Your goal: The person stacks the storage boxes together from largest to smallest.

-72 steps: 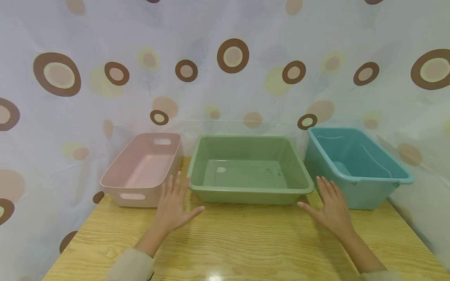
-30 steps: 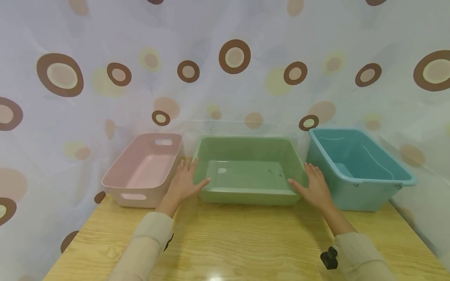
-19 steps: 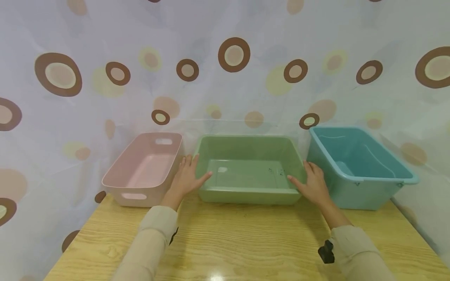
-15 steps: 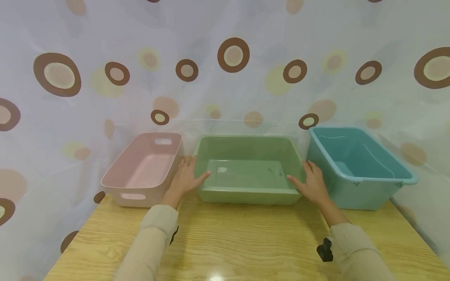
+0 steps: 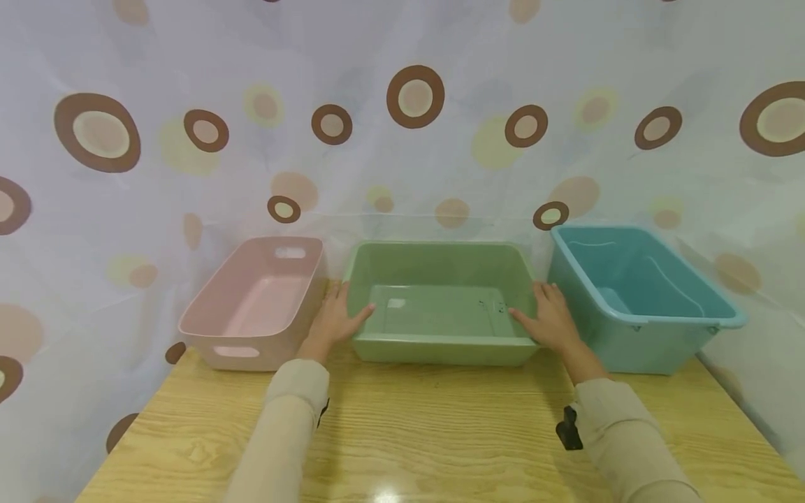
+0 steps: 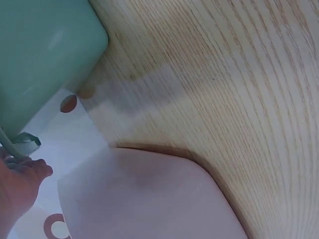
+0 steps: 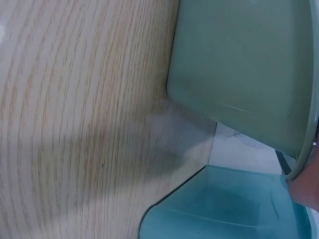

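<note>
A green rectangular plastic basin (image 5: 440,353) stands on the wooden table, with nothing but small dark marks and a pale spot on its floor. My left hand (image 5: 332,323) grips its left rim, thumb over the inside and fingers outside. On the opposite side my right hand (image 5: 550,320) holds the right rim in the same manner. In the left wrist view, curled fingertips of the left hand (image 6: 22,184) show at the rim of the green basin (image 6: 45,59). Little of the right hand (image 7: 305,181) appears in the right wrist view, against the basin's edge (image 7: 313,99).
A pink basin (image 5: 277,353) with handle slots stands close on the left, beside my left hand. A deeper blue bin (image 5: 648,349) is close on the right. Behind all three hangs a patterned curtain (image 5: 402,168). The wooden table (image 5: 434,433) extends in front.
Both hands have moved forward and inward from beside the basin's front corners to its side rims, and taken hold there. The basin itself has hardly moved.
</note>
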Motion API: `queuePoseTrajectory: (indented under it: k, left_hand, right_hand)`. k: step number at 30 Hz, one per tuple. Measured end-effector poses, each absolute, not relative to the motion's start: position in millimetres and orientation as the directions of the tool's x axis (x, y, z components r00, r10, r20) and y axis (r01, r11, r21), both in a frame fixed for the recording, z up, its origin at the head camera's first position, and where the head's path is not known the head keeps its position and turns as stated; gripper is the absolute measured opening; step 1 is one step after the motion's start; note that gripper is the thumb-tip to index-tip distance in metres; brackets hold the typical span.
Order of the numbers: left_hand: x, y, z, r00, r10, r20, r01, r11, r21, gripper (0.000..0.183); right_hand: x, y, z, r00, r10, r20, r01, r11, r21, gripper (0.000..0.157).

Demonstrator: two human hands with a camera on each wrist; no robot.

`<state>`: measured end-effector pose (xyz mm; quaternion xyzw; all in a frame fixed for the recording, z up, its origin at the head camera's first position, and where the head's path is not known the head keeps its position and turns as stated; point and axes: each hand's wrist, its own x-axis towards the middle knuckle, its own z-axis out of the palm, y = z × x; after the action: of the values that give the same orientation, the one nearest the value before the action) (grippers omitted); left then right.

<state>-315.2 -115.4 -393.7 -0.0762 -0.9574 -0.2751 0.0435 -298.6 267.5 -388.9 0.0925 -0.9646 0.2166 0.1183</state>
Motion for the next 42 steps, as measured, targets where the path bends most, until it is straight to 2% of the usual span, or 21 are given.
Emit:
queuePoseTrajectory:
  k: [6,11,20,42]
  left_hand:
    - [-311.4,-109.9,-387.7,-0.978,0.17,0.119,0.207,0.821,0.531,0.082]
    - [-311.9,-109.6,-390.5,-0.973,0.174,0.149,0.225,0.844,0.487,0.079]
    - [-312.7,-112.5,-392.7,-0.978,0.158,0.136,0.206,0.839,0.503,0.073]
    - [-313.0,-117.0,-395.7,-0.969,0.205,0.138,0.246,0.845,0.474,0.063]
  right_hand:
    - [-299.7,267.5,-388.3,-0.961,-0.135,0.242,-0.216,0.912,-0.348,0.075]
    - [-299.3,268.5,-390.6,-0.977,-0.124,0.174,-0.18,0.917,-0.357,0.079]
    - [-298.9,268.4,-389.9,-0.985,-0.126,0.114,-0.16,0.913,-0.375,0.08]
    - [-295.7,266.7,-390.1,-0.985,-0.115,0.127,-0.155,0.911,-0.382,0.076]
